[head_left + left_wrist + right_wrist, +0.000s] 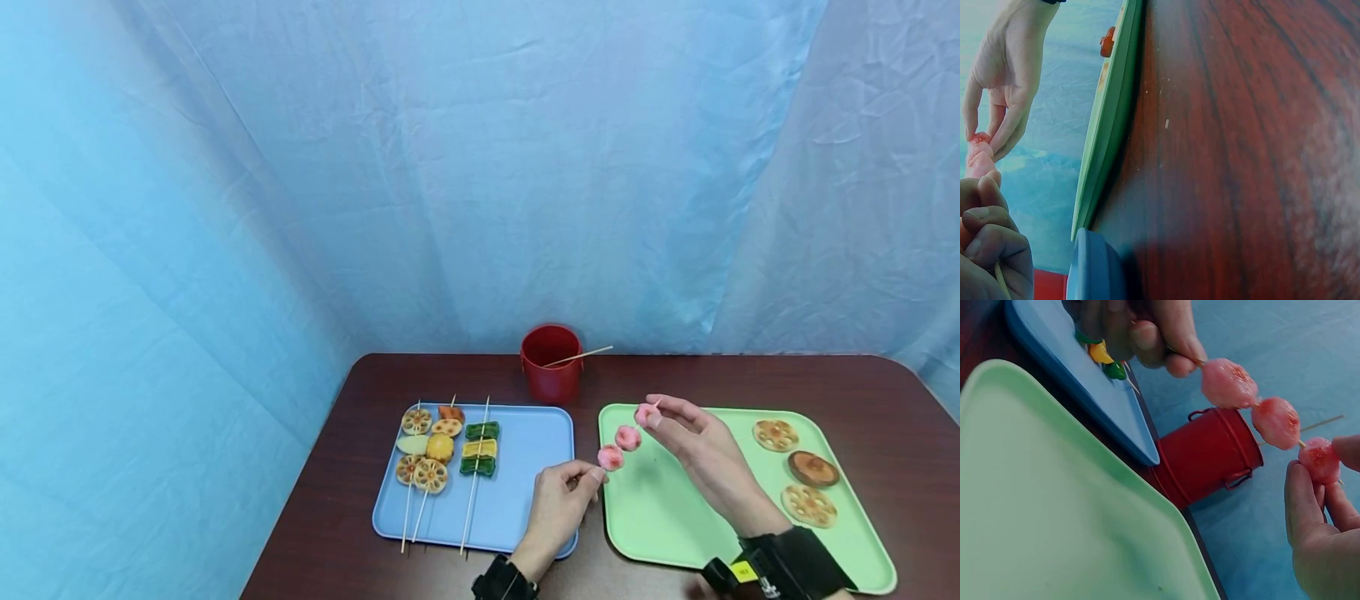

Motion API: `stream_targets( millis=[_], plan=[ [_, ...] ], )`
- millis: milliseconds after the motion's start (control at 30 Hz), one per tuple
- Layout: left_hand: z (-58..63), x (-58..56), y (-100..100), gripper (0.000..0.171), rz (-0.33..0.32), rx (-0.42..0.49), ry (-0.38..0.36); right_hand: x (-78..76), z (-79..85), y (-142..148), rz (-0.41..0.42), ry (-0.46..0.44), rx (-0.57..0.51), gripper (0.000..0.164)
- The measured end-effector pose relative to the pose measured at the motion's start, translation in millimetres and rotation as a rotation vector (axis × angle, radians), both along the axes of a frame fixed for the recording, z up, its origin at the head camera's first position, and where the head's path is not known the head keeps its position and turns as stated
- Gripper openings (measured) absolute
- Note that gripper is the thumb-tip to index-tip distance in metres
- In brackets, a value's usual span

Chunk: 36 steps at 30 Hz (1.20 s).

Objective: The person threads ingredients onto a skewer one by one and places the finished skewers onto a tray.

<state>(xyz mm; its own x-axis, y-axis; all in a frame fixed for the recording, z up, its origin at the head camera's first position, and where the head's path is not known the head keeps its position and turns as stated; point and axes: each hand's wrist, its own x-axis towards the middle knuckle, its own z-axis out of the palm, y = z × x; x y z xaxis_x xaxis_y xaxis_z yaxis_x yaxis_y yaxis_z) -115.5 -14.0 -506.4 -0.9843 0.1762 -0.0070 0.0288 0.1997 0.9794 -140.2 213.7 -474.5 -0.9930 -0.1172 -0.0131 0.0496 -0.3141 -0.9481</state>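
Between my hands a skewer with three pink balls [628,437] is held in the air, slanting up to the right over the green tray's left edge. My left hand [558,508] grips the wooden stick [1001,279] just below the lowest ball. At the upper end, my right hand [708,462] pinches the topmost ball [1319,461] between thumb and fingers. The stick's tip pokes out a little beyond that ball. In the right wrist view the balls look browned in patches, with short gaps of stick between them. Part of the stick is hidden inside my left fist.
A blue tray [525,433] at left bears finished-looking skewers of lotus slices [431,477] and green-and-yellow pieces [480,448]. Behind stands a red bucket [551,383] with one stick [592,353] leaning in it. The green tray [660,533] carries lotus slices [808,506] and a brown slice [813,469].
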Motion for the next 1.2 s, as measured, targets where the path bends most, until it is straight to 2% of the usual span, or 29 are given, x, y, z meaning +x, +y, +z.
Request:
stream_targets(
  millis=[267, 500, 633, 800, 967, 1200],
  plan=[
    [-0.4, -0.1, 1, 0.017, 0.02, -0.003, 0.015, 3.1, -2.8, -8, -0.023, -0.024, 0.004, 0.034],
    [0.5, 0.6, 1, 0.017, 0.029, -0.008, 0.026, 5.9, -4.4, -11, -0.057, -0.076, -0.039, 0.047],
    [1.6, 1.2, 3, 0.017, 0.038, -0.005, 0.022, 7.2, -8.5, -13, -0.068, -0.091, -0.052, 0.041],
    [2.4, 0.8, 3, 0.017, 0.025, -0.013, 0.038, 7.2, -12.2, -11, -0.067, -0.076, -0.061, 0.032],
    [3.6, 0.2, -1, 0.016, -0.031, -0.036, 0.04, 5.7, -8.6, -7, -0.05, -0.066, -0.04, 0.039],
    [6.0, 0.8, -4, 0.011, -0.017, -0.029, 0.03, 6.2, -7.5, -11, -0.034, -0.023, -0.048, 0.042]
  ],
)
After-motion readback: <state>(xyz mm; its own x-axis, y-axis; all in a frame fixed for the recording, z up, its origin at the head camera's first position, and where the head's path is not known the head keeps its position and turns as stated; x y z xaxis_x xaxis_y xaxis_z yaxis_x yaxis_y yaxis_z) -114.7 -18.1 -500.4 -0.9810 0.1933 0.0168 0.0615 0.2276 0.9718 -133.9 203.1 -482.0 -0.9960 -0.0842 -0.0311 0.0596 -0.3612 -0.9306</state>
